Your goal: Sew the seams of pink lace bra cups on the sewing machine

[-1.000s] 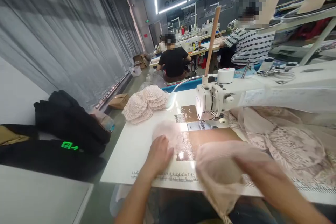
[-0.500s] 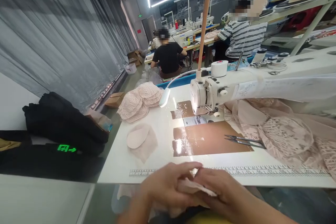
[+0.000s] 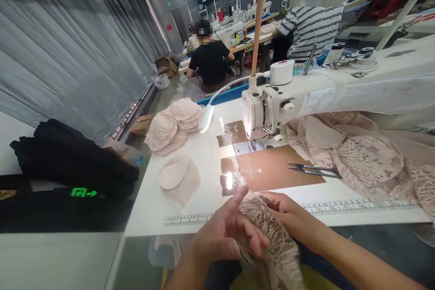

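At the white table (image 3: 208, 176), a lace piece (image 3: 272, 231); scissors (image 3: 314, 170) beyond.

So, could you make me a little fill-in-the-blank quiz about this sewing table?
The fabric piece between the left hand and right hand is openwork ____.
The snips lie on the ____ sheet.
The oval pad lies to the ____ of that sheet.
Missing words: lace, brown, left.
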{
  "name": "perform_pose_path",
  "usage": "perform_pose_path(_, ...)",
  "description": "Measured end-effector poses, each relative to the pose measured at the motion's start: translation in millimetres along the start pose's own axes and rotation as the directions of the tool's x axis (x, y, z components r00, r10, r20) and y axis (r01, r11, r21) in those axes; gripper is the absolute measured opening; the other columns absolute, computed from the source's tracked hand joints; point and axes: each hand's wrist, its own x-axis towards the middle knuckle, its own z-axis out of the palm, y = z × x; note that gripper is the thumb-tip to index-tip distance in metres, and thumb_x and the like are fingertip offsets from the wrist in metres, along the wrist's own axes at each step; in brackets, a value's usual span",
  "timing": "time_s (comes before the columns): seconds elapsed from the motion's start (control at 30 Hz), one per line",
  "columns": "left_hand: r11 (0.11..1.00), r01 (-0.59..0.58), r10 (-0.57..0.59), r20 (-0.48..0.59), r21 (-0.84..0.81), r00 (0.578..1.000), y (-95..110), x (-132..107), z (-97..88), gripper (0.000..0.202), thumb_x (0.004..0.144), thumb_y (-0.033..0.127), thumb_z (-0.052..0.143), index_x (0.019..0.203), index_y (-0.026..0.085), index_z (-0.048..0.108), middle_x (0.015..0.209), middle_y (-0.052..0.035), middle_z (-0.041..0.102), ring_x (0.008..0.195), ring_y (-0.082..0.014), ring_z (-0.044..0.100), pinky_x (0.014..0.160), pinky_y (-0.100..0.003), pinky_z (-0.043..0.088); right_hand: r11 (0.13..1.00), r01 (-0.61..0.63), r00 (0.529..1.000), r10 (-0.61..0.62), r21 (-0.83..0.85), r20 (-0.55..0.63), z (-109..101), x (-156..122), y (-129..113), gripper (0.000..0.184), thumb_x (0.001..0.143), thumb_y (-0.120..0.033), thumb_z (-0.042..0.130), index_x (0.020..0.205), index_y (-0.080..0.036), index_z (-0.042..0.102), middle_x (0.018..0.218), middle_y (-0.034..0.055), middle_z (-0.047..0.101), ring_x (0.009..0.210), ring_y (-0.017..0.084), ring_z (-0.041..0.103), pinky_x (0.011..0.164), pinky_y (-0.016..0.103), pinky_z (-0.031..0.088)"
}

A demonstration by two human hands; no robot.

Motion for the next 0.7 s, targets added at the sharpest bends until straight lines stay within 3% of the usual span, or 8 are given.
perform_pose_path(0.1,1.0,0.013,-0.013,0.008,-0.014,1.0,-2,-2,-4.0,0.112,0.062,0.062,0.075,0.148,0.031,0.012,0.098,-0.0089,0.065,0.089,-0.0252,0.066,0.08,-0.038,0.049,0.981,-0.05,0.998,0.042,0.19,0.048,-1,-2,4,0.021,0.074,-0.034,0.071,0.079,-0.015,0.064,0.071,0.0003,0.062,0.063,0.014,0.054,0.06,0.026,0.042)
perform_pose_path(0.17,0.997,-0.042,0.053,-0.183,0.067,0.982,-2,-6,-9.9,0.099,0.066,0.057,0.075,0.146,0.031,0.023,0.103,-0.0086,0.062,0.083,-0.0197,0.065,0.074,-0.031,0.05,0.964,-0.062,0.998,0.052,0.258,0.045,-3,-5,4,0.02,0.071,-0.032,0.073,0.079,-0.014,0.065,0.07,0.0009,0.062,0.064,0.015,0.056,0.062,0.027,0.044)
perform_pose_path(0.23,0.979,-0.047,0.117,-0.363,0.196,0.924,-2,-8,-12.9,0.085,0.07,0.05,0.075,0.142,0.029,0.035,0.114,-0.0095,0.058,0.094,-0.0197,0.062,0.08,-0.029,0.048,0.955,-0.07,0.997,0.061,0.287,0.039,-5,-5,3,0.021,0.069,-0.031,0.075,0.075,-0.014,0.064,0.067,0.0006,0.062,0.066,0.016,0.057,0.064,0.028,0.045)
perform_pose_path(0.3,0.975,0.042,0.046,-0.387,0.216,0.921,-2,-8,-11.5,0.08,0.069,0.044,0.077,0.139,0.024,0.042,0.125,-0.0109,0.054,0.11,-0.0246,0.055,0.093,-0.032,0.043,0.955,-0.043,0.999,0.045,0.292,0.0,-4,-5,1,0.025,0.066,-0.031,0.078,0.072,-0.015,0.06,0.066,-0.0006,0.06,0.066,0.015,0.057,0.063,0.027,0.045)
perform_pose_path(0.4,0.985,0.154,-0.125,-0.284,0.084,0.951,-5,-7,-6.2,0.064,0.067,0.04,0.077,0.122,0.015,0.057,0.106,-0.0113,0.064,0.098,-0.0256,0.059,0.087,-0.034,0.045,0.944,0.083,0.981,-0.02,0.319,-0.194,-2,-2,0,0.038,0.06,-0.033,0.082,0.065,-0.018,0.048,0.059,-0.0059,0.051,0.055,0.009,0.046,0.052,0.021,0.039)
perform_pose_path(0.5,0.991,0.133,-0.114,-0.388,0.022,0.914,-12,-8,-4.0,0.031,0.066,0.03,0.077,0.088,0.012,0.065,0.078,-0.0041,0.064,0.073,-0.0155,0.057,0.07,-0.025,0.044,0.923,0.188,0.924,-0.05,0.336,-0.379,-3,2,2,0.051,0.057,-0.036,0.084,0.062,-0.02,0.036,0.055,-0.0087,0.043,0.048,0.006,0.036,0.045,0.019,0.032)
perform_pose_path(0.6,0.994,0.102,-0.101,-0.505,-0.026,0.857,-20,-7,-2.7,0.023,0.064,0.023,0.076,0.07,0.013,0.056,0.064,0.0021,0.056,0.06,-0.0086,0.048,0.059,-0.019,0.038,0.912,0.209,0.904,-0.042,0.354,-0.425,-5,3,3,0.046,0.057,-0.043,0.084,0.072,-0.021,0.046,0.06,-0.006,0.05,0.051,0.009,0.044,0.049,0.022,0.038)
perform_pose_path(0.7,0.99,0.041,-0.111,-0.578,-0.133,0.808,-26,-4,2.5,0.032,0.065,0.022,0.075,0.062,0.016,0.044,0.054,0.0071,0.043,0.05,-0.005,0.037,0.051,-0.016,0.032,0.915,0.198,0.901,-0.029,0.35,-0.432,-6,1,2,0.043,0.06,-0.049,0.081,0.078,-0.02,0.055,0.071,-0.001,0.057,0.059,0.012,0.051,0.056,0.026,0.044)
